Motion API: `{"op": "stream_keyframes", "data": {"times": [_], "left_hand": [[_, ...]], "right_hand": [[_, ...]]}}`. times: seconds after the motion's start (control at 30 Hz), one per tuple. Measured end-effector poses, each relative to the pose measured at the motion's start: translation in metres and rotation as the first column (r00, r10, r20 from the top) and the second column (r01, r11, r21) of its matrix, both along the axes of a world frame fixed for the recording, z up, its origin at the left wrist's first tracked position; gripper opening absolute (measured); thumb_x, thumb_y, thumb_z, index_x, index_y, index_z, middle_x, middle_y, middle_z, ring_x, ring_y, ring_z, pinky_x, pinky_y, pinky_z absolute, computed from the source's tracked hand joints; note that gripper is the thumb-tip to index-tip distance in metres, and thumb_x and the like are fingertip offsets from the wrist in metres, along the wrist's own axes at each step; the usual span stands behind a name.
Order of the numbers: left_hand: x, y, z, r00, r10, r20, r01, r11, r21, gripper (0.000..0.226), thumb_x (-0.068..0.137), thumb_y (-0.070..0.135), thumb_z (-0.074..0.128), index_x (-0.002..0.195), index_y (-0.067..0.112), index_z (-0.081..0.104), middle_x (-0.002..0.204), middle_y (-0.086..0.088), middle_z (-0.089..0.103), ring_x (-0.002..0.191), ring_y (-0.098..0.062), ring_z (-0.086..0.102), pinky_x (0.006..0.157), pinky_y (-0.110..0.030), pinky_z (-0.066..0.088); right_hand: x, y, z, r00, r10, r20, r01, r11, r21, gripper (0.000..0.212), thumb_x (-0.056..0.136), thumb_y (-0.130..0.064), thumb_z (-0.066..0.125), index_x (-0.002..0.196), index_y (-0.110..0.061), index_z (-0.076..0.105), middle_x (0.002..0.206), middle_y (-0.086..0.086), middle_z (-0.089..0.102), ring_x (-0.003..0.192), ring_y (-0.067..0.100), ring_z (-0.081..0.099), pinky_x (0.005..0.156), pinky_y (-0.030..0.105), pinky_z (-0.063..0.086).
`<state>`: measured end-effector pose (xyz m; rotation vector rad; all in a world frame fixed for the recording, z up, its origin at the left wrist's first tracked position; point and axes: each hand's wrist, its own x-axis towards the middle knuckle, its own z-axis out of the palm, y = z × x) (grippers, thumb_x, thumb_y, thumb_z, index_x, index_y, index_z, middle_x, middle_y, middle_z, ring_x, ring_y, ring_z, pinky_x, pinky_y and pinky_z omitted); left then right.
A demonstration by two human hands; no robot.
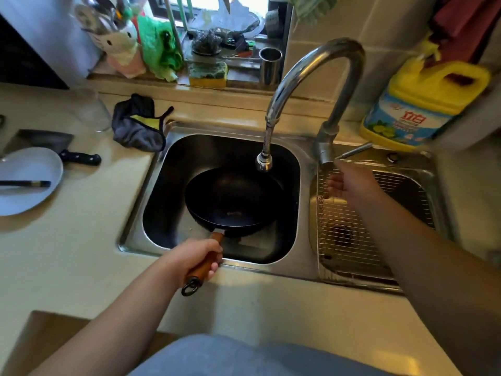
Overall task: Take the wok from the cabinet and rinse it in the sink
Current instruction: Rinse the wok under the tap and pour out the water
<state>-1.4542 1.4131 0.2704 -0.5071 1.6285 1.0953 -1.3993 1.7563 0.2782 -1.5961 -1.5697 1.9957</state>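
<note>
A black wok (233,202) sits low inside the left basin of the steel sink (160,169), tilted a little toward me. Its brown wooden handle (208,259) with a black ring at the end sticks out over the sink's front rim. My left hand (195,256) is wrapped around that handle. My right hand (349,183) hovers over the right basin, just below the base of the curved chrome faucet (322,77), fingers loosely apart and holding nothing. The faucet's spout head (264,161) hangs above the wok's far rim. No water is visible.
A wire rack (352,240) lies in the right basin. A yellow detergent jug (423,104) stands at the right. A grey cloth (138,126) lies left of the sink. A white plate (27,180), chopsticks and a cleaver (59,147) rest on the left counter. A sponge (207,74) sits on the windowsill.
</note>
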Motion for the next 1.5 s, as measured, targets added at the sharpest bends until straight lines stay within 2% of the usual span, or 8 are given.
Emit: {"op": "stream_keyframes", "data": {"times": [0.23, 0.43, 0.6, 0.8, 0.97, 1.3, 1.4, 1.5], "left_hand": [[0.015, 0.0, 0.009, 0.999, 0.036, -0.011, -0.035, 0.998, 0.047, 0.01, 0.092, 0.009, 0.055, 0.09, -0.002, 0.056, 0.054, -0.007, 0.059, 0.039, -0.012, 0.053, 0.033, -0.02, 0.044], [0.018, 0.002, 0.009, 0.998, 0.05, 0.023, -0.051, 0.998, 0.023, 0.017, 0.092, 0.015, 0.057, 0.086, -0.001, 0.06, 0.052, -0.007, 0.056, 0.038, -0.012, 0.052, 0.034, -0.02, 0.045], [0.021, 0.006, 0.012, 0.993, 0.105, 0.049, -0.107, 0.993, 0.054, 0.016, 0.09, 0.015, 0.059, 0.09, -0.001, 0.061, 0.065, -0.008, 0.061, 0.043, -0.012, 0.055, 0.035, -0.02, 0.046], [0.027, 0.012, 0.016, 0.992, 0.125, 0.032, -0.126, 0.99, 0.066, 0.018, 0.091, 0.015, 0.059, 0.096, -0.002, 0.061, 0.07, -0.009, 0.062, 0.045, -0.012, 0.057, 0.037, -0.02, 0.047], [0.029, 0.013, 0.018, 0.992, 0.124, 0.025, -0.126, 0.989, 0.072, 0.019, 0.091, 0.015, 0.059, 0.098, -0.003, 0.061, 0.068, -0.009, 0.061, 0.046, -0.012, 0.056, 0.037, -0.02, 0.048], [0.027, 0.01, 0.016, 0.991, 0.127, 0.037, -0.13, 0.988, 0.084, 0.021, 0.09, 0.015, 0.06, 0.102, -0.003, 0.06, 0.073, -0.009, 0.063, 0.047, -0.011, 0.058, 0.038, -0.021, 0.049], [0.027, 0.009, 0.016, 0.99, 0.135, 0.034, -0.137, 0.986, 0.091, 0.024, 0.09, 0.014, 0.06, 0.107, -0.003, 0.06, 0.078, -0.01, 0.064, 0.048, -0.012, 0.059, 0.039, -0.021, 0.05], [0.027, 0.004, 0.016, 0.989, 0.141, 0.047, -0.146, 0.983, 0.112, 0.024, 0.091, 0.014, 0.06, 0.108, -0.004, 0.06, 0.077, -0.01, 0.063, 0.05, -0.012, 0.059, 0.04, -0.021, 0.05]], "right_hand": [[-0.023, 0.035, 0.003, 0.984, -0.163, -0.07, 0.169, 0.981, 0.093, 0.013, 0.095, -0.03, 0.062, 0.095, -0.017, 0.062, 0.08, 0.002, 0.066, 0.067, 0.01, 0.065, 0.061, 0.026, 0.057], [-0.024, 0.043, -0.001, 0.988, -0.15, -0.038, 0.154, 0.972, 0.176, 0.011, 0.094, -0.019, 0.061, 0.1, -0.01, 0.062, 0.076, 0.005, 0.069, 0.064, 0.012, 0.068, 0.065, 0.03, 0.06], [-0.024, 0.044, -0.001, 0.988, -0.149, -0.042, 0.154, 0.971, 0.181, 0.015, 0.096, -0.017, 0.059, 0.081, -0.015, 0.056, 0.074, 0.006, 0.067, 0.06, 0.012, 0.067, 0.064, 0.029, 0.061], [-0.021, 0.043, -0.009, 0.984, -0.164, -0.062, 0.173, 0.97, 0.171, 0.004, 0.095, -0.013, 0.06, 0.094, -0.01, 0.059, 0.074, 0.006, 0.068, 0.053, 0.009, 0.066, 0.057, 0.026, 0.059], [-0.02, 0.041, -0.016, 0.982, -0.176, -0.072, 0.186, 0.968, 0.168, 0.014, 0.095, -0.016, 0.062, 0.082, -0.017, 0.056, 0.071, 0.004, 0.069, 0.044, 0.005, 0.067, 0.056, 0.024, 0.059], [-0.018, 0.033, -0.015, 0.981, -0.181, -0.074, 0.189, 0.972, 0.138, 0.011, 0.095, -0.018, 0.061, 0.103, -0.011, 0.059, 0.075, 0.004, 0.07, 0.054, 0.008, 0.07, 0.057, 0.025, 0.059], [-0.012, 0.006, -0.009, 0.995, -0.102, -0.024, 0.103, 0.994, 0.047, 0.016, 0.096, -0.024, 0.06, 0.104, -0.01, 0.061, 0.081, 0.006, 0.069, 0.068, 0.013, 0.069, 0.066, 0.028, 0.061], [0.004, -0.049, -0.008, 0.985, 0.134, 0.106, -0.138, 0.99, 0.027, 0.015, 0.098, -0.024, 0.058, 0.099, -0.01, 0.063, 0.086, 0.01, 0.068, 0.071, 0.017, 0.069, 0.071, 0.031, 0.06]]}}
